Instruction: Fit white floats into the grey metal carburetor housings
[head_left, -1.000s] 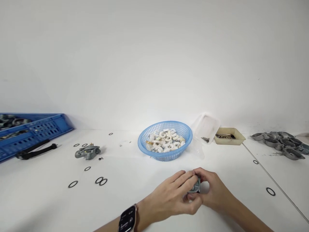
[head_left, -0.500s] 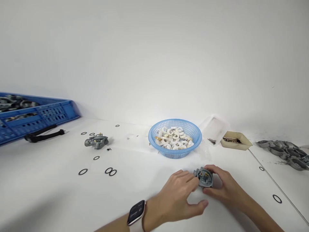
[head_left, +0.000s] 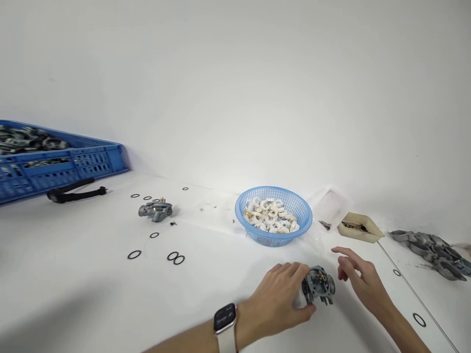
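My left hand (head_left: 281,299), with a watch on its wrist, grips a grey metal carburetor body (head_left: 319,284) by its left side. Brass parts show in the body's open upper face. Just right of it, my right hand (head_left: 362,277) is apart from the body, index finger stretched out and the other fingers curled loosely; nothing shows in it. Beyond the hands stands a blue mesh basket (head_left: 274,239) of white ring-shaped floats (head_left: 270,214). A second carburetor body (head_left: 156,211) lies on the table to the left.
Black rubber rings (head_left: 134,254) are scattered on the white table. At left are a blue crate (head_left: 99,162) of metal parts and a black-handled tool (head_left: 75,195). To the right sit a cream tray (head_left: 362,235), small pins (head_left: 324,225) and grey metal bowls (head_left: 430,250).
My right hand has let go of the carburetor body and moved right. My left hand has taken hold of the body, which has turned. The view has shifted slightly.
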Demonstrator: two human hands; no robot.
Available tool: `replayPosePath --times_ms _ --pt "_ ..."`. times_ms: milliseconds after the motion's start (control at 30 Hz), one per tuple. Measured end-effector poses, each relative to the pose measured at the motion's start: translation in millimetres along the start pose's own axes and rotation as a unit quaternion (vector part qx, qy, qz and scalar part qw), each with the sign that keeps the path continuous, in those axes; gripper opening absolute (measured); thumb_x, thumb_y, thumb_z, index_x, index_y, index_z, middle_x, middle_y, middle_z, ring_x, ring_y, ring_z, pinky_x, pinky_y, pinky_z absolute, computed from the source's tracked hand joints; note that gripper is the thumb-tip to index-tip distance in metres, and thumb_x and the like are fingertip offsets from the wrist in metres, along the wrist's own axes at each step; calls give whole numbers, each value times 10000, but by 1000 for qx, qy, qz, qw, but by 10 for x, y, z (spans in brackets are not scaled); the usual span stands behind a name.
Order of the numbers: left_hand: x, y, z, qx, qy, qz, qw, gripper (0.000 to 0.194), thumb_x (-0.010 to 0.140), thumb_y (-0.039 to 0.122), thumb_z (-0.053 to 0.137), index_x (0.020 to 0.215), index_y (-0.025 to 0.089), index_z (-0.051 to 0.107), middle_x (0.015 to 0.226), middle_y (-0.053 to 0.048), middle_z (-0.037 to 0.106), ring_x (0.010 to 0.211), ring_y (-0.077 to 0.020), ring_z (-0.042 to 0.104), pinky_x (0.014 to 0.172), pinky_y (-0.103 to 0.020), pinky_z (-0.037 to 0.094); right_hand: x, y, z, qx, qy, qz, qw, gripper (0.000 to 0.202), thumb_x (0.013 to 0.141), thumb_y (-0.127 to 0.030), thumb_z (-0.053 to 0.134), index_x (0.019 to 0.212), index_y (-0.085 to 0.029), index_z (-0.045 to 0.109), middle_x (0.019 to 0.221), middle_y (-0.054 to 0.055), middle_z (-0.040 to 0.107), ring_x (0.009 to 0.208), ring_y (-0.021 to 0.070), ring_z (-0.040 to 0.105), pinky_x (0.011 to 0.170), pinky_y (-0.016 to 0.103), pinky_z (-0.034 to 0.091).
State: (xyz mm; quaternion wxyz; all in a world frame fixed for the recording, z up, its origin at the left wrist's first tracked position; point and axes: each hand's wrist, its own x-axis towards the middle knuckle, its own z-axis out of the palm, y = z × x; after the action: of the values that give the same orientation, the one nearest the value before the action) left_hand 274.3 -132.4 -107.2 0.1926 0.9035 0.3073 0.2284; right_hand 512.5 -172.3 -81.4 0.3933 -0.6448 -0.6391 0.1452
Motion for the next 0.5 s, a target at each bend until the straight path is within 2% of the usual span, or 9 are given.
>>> replayPosePath --times_ms 67,133,267,367,433,500 --pt "5 -17 10 1 -1 5 1000 451 819 436 726 1164 247 504 1115 -17 658 979 -265 637 855 -377 482 98 -42 -7 -8 19 -8 1000 454 920 -637 480 968 -251 713 547 0 606 540 204 598 537 320 508" --pt "3 -29 10 10 -1 18 1000 442 831 447 715 1163 243 505 1104 -23 658 968 -265 641 841 -369 488 249 -173 -23 -48 8 -38 998 414 915 -616 505 889 -253 704 544 4 589 546 214 591 533 337 489" --pt "-9 -60 3 48 6 69 996 393 882 453 659 1156 222 499 1072 -41 667 937 -266 642 820 -370 492 725 -645 28 -175 -46 -115 977 370 955 -533 472 860 -249 690 641 17 627 639 214 593 626 355 473" --pt "-7 -82 -8 78 6 96 992 392 896 451 639 1170 213 493 1050 -48 672 912 -266 644 808 -376 492 1182 -963 252 -262 -157 -140 942 275 967 -390 479 1003 -241 708 918 49 720 886 237 642 761 359 480" --pt "1 -89 -17 88 -1 104 991 417 891 459 644 1189 212 487 1048 -50 674 914 -267 645 801 -373 491 1461 -1077 491 -274 -216 -148 925 208 928 -297 567 1061 -243 717 981 40 723 932 223 645 809 341 484" --pt "8 -91 -21 92 -8 111 989 444 887 470 648 1206 209 483 1055 -57 675 923 -269 646 796 -369 490 1674 -1120 762 -287 -285 -141 904 198 880 -230 659 1067 -232 722 947 25 721 898 203 657 816 327 505"
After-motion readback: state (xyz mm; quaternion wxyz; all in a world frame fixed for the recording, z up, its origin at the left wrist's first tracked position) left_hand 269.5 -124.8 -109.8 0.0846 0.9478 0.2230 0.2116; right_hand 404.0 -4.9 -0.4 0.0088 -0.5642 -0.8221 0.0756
